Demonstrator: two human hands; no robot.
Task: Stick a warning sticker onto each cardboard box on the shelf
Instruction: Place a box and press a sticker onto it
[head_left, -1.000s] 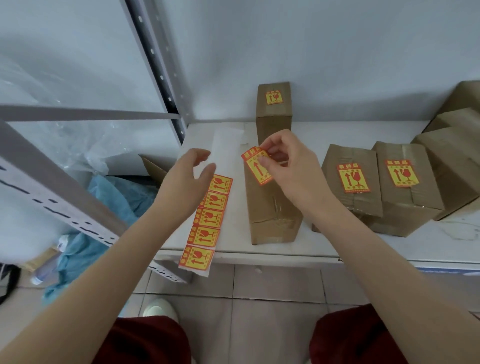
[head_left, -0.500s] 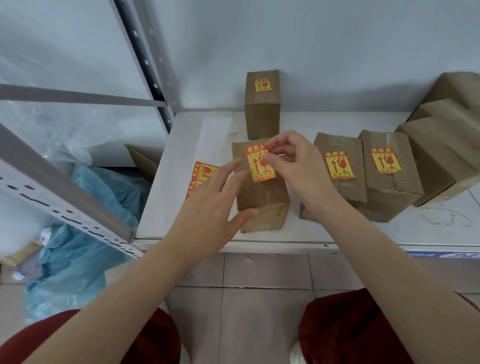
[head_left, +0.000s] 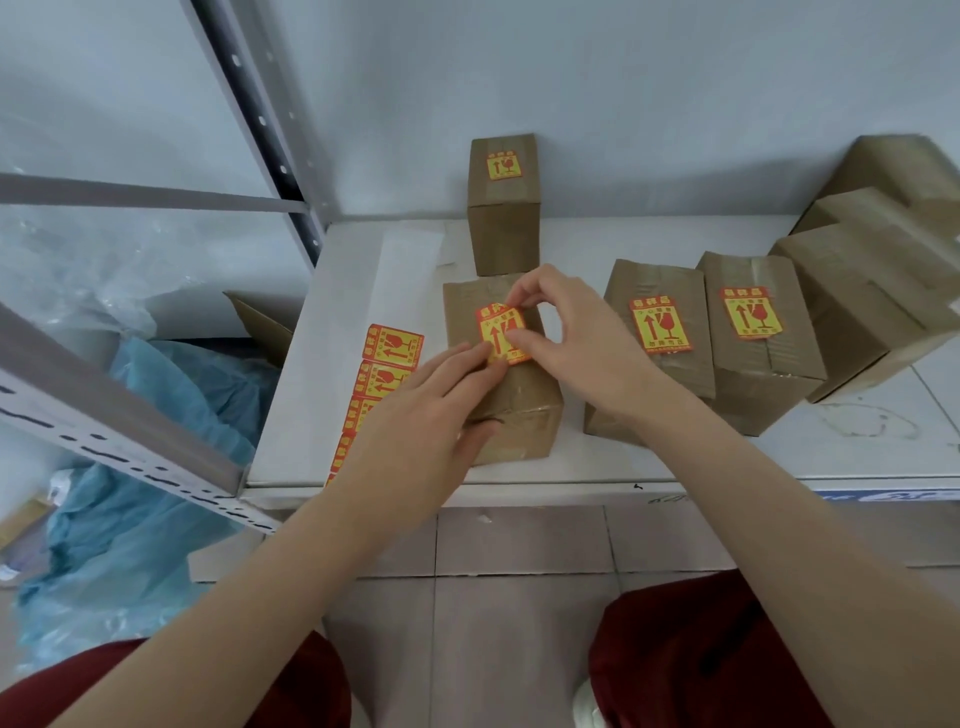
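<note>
Red-and-yellow rectangular warning sticker (head_left: 501, 332) sat on the top face of the brown cardboard box (head_left: 511, 410). That box lay flat near the front edge of the white shelf (head_left: 675, 462), toward its left end. Sticker long axis ran roughly with the box long axis, front edge to back wall, slightly skewed.

Right hand (head_left: 576, 338) was on it from the right: thumb and forefinger curled, pinching the sticker's far and right edges. That side looked not fully down.

Left hand (head_left: 426, 415) was on it from the front-left: fingers straight, tips pressing the sticker's near-left corner, thumb against the box's front end, gripping nothing.

So left pinned and right steered, and both touched the sticker.

My read: the step was laying it down. The next move turned on smoothing from the pinned near-left corner out toward the pinched far-right one, along the long axis. Risk was a crease or skew if the pinch let go early.

Strip of spare stickers on white backing (head_left: 387, 364) lay just left of the box, reaching the front edge. Upright labelled box at the back (head_left: 503, 208) and two labelled boxes just right (head_left: 657, 332) carried stickers. Plain brown boxes at the right end (head_left: 857, 291) showed none.
</note>
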